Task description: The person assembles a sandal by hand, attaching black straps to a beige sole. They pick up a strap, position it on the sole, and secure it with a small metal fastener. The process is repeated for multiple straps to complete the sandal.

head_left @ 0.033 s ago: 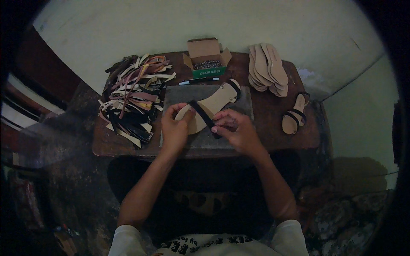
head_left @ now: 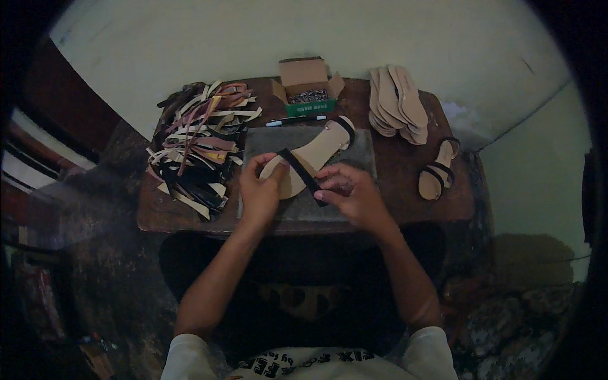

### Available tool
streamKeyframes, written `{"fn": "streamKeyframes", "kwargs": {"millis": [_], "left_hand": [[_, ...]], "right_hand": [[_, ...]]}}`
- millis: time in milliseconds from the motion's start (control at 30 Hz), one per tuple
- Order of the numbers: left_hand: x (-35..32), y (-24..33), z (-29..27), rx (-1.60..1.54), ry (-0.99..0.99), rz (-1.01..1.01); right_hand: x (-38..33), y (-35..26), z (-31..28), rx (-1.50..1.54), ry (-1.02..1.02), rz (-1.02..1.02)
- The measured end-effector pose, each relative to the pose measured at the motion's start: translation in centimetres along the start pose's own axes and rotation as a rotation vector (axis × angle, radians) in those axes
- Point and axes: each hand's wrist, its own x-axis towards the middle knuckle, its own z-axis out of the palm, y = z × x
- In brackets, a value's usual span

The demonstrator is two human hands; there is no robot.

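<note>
- The left hand (head_left: 259,193) was closed on the toe part of a beige sandal (head_left: 323,149), its thumb on top.
- The right hand (head_left: 360,199) was half curled, and it pinched the lower end of a black strap (head_left: 300,170) lying across this sandal.
- Under them, a grey slab (head_left: 297,214) lay on the desk (head_left: 411,206).
- Beside were mixed strips (head_left: 202,142) and a second sandal (head_left: 430,185).
- Farther: a pen (head_left: 296,120), a nail box (head_left: 307,109), stacked insoles (head_left: 405,101).

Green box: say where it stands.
In the head view, the green box stands centrally at the back of the table, beyond the pen and left of the stacked soles.
</note>
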Motion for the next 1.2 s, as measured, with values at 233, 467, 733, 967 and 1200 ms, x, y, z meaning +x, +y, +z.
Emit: {"fn": "streamKeyframes", "kwargs": {"millis": [233,467,733,967,1200], "left_hand": [[0.7,-1.6,-0.4,-0.081,0.044,-0.083],[-0.2,-1.0,0.0,-0.334,-0.074,-0.294],[0.2,-0.1,-0.4,-0.487,-0.144,-0.395],[-0.4,-0.3,-0.3,-0.419,-0.132,-0.312],[-1.3,0.0,0.4,-0.331,-0.068,-0.288]], "right_hand": [[-0.1,0.5,-0.1,-0.172,-0.012,-0.033],[0.6,1.9,1.0,0.03,0.188,-0.147],[0.6,1.6,1.2,0.02,0.188,-0.098],[0.9,1.3,1.7,0.359,0.159,0.034],[1.0,1.1,1.5,0.541,0.248,0.172]]}}
